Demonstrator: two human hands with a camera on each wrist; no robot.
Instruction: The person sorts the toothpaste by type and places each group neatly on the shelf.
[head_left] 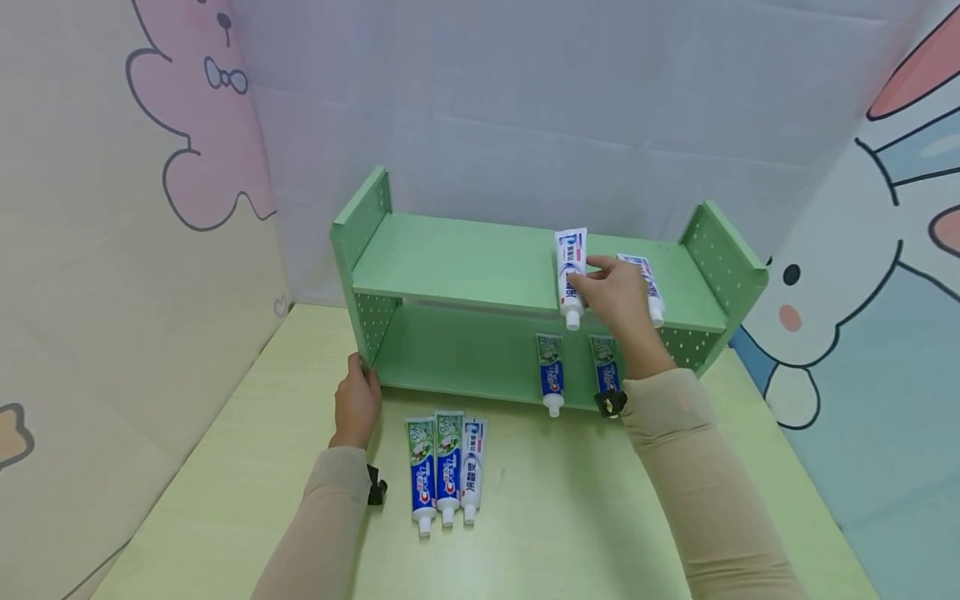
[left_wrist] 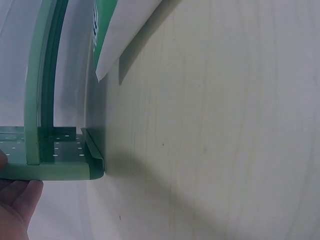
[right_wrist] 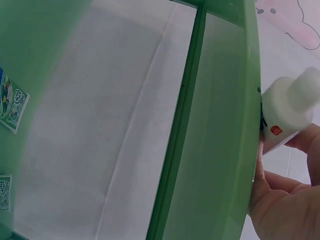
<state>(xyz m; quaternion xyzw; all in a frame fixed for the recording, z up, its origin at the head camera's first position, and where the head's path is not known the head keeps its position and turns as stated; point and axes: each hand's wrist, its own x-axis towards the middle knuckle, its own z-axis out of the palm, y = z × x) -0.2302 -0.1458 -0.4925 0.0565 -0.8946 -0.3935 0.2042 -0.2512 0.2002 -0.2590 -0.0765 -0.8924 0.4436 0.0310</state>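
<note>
My right hand [head_left: 621, 298] pinches a white toothpaste tube [head_left: 572, 248] at the upper board of a green two-tier shelf [head_left: 457, 254]. The tube's cap end points toward me, over the board's front edge. In the right wrist view the white cap [right_wrist: 304, 90] shows beside the board, with thumb and fingers around the tube. A second white tube [head_left: 649, 283] lies on the same board, partly behind that hand. My left hand [head_left: 356, 407] grips the lower front of the shelf's left side panel; in the left wrist view fingers [left_wrist: 27, 200] press against the panel's outer face.
On the lower board lie two blue-and-green Crest tubes [head_left: 551, 371], one partly covered by my right wrist. In front of the shelf, two more Crest tubes [head_left: 448, 458] and a white tube [head_left: 472, 467] lie side by side on the pale table [head_left: 555, 533]. Cloth walls surround the table.
</note>
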